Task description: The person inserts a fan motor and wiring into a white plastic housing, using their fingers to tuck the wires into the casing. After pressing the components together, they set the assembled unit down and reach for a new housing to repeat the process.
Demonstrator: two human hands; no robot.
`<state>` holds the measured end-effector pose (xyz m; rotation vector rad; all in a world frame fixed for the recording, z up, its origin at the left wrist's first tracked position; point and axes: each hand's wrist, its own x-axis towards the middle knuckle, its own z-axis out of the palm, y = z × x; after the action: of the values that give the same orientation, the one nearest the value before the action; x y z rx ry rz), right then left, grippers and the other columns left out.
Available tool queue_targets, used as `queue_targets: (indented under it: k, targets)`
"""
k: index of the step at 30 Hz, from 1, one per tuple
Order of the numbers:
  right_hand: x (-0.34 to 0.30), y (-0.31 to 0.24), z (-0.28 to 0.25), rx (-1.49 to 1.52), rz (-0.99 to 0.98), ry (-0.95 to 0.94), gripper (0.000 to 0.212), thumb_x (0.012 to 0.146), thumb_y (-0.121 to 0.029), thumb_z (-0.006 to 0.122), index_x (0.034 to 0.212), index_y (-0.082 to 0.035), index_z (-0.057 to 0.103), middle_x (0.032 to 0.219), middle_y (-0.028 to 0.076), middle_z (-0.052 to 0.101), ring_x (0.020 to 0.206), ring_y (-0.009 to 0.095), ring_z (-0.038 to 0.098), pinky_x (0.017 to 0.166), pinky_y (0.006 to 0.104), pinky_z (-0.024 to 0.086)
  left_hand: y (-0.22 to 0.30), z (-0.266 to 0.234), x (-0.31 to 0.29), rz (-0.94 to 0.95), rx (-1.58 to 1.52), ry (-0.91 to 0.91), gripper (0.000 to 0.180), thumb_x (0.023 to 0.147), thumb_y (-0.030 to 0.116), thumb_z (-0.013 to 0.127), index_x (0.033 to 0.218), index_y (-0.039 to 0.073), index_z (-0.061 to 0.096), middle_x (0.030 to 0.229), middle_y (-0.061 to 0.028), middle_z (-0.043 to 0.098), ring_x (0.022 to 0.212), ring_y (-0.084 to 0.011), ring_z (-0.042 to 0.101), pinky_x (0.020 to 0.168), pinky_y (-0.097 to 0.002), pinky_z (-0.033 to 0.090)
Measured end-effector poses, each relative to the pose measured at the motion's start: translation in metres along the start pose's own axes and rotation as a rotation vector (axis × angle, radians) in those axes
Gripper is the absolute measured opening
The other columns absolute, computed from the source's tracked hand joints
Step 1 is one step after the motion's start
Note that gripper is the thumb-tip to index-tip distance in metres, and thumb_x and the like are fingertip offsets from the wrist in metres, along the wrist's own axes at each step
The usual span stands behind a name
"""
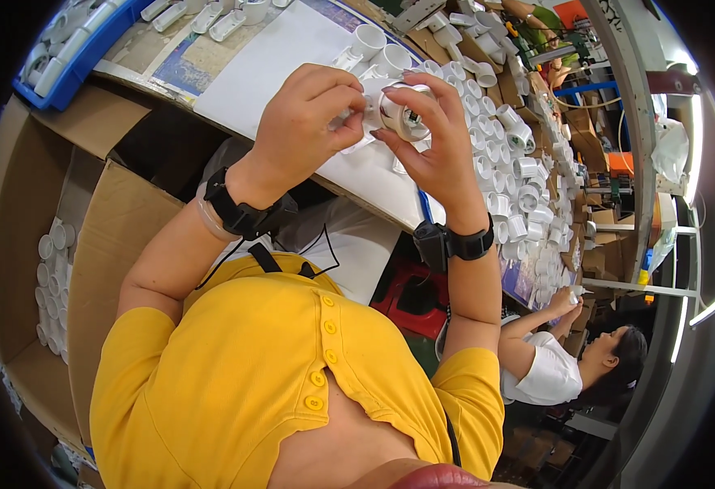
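My right hand (432, 130) curls its fingers and thumb round a white round plastic housing (396, 114), tilted so that a small circuit part shows in its opening. Close by on its left, my left hand (308, 122) is closed in a pinch, fingertips at the housing's left side. Something pale shows by those fingertips, too small and covered to name. Both hands are above the white sheet (259, 69) on the workbench. Just beyond them stand white plastic cups (368, 41), open ends up.
Many white cups (496, 151) crowd the bench to the right. A blue bin (76, 77) with white parts sits at the far left. Below it, an open cardboard box (101, 269) holds stacked white cups (56, 281). A co-worker in white (549, 367) works at the right.
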<state>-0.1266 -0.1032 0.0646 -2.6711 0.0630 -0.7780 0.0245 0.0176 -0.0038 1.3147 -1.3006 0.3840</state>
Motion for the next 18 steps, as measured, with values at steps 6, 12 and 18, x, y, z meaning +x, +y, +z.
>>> queue_targets:
  k: [6, 12, 18]
  targets:
    - [0.004, 0.001, -0.004, 0.010, 0.016, 0.008, 0.052, 0.068, -0.005, 0.080, 0.115, -0.013, 0.061, 0.122, 0.012, 0.052, 0.114, 0.030, 0.053, 0.093, 0.0378, 0.044, 0.006, -0.002, 0.002, -0.031, -0.016, -0.018, 0.018, 0.071, 0.006, 0.070, 0.088, 0.008, 0.064, 0.094, -0.0044, 0.063, 0.092, -0.0263, 0.059, 0.078, -0.0331, 0.050]
    - [0.006, -0.001, -0.002, 0.025, -0.007, -0.024, 0.052, 0.069, -0.004, 0.079, 0.116, -0.013, 0.059, 0.124, 0.012, 0.052, 0.116, 0.031, 0.052, 0.094, 0.0380, 0.044, 0.010, -0.002, 0.002, -0.135, -0.044, -0.054, 0.016, 0.075, 0.007, 0.070, 0.089, 0.008, 0.064, 0.095, -0.0040, 0.064, 0.085, -0.0248, 0.062, 0.073, -0.0315, 0.051]
    - [0.007, 0.000, 0.001, 0.051, 0.019, -0.066, 0.052, 0.070, -0.003, 0.078, 0.117, -0.012, 0.058, 0.126, 0.012, 0.050, 0.118, 0.031, 0.050, 0.095, 0.0387, 0.044, 0.005, -0.003, 0.001, -0.109, -0.032, -0.073, 0.016, 0.075, 0.002, 0.070, 0.090, 0.005, 0.065, 0.099, -0.0064, 0.066, 0.082, -0.0232, 0.065, 0.070, -0.0286, 0.052]
